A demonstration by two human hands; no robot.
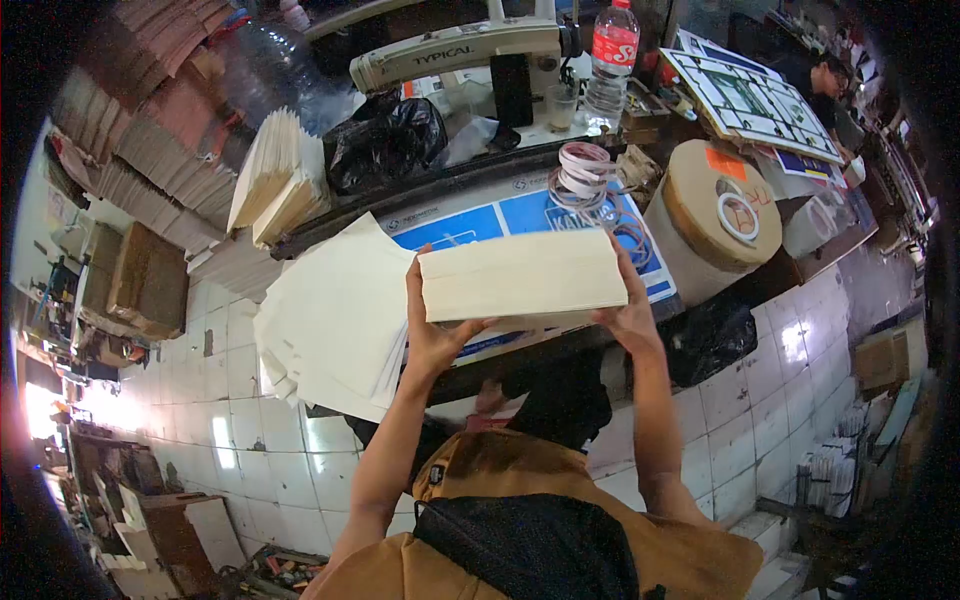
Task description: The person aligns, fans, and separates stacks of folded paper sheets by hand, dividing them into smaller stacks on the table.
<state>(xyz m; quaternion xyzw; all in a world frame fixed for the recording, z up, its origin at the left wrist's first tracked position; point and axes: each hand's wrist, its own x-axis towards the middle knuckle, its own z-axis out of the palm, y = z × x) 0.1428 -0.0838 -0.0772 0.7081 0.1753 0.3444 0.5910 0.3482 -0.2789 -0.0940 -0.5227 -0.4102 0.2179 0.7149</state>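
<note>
A thick stack of cream paper [522, 275] is held up on edge between my two hands, over the front of the bench. My left hand [433, 335] is closed on the stack's left end, thumb along the lower edge. At the right end my right hand [630, 310] grips it the same way, fingers up the side. Left of the stack, a fanned pile of large cream sheets [330, 305] lies on the bench and hangs over its front. Blue-and-white printed sheets [470, 228] lie flat behind the held stack.
Tape rolls [584, 170] stand behind the stack, beside a large cardboard drum [700, 225]. A sewing machine [455, 58], a water bottle [612, 65] and a black plastic bag [385, 145] line the back. Folded paper bundles [280, 180] stand at left. Another person [828, 85] is at far right.
</note>
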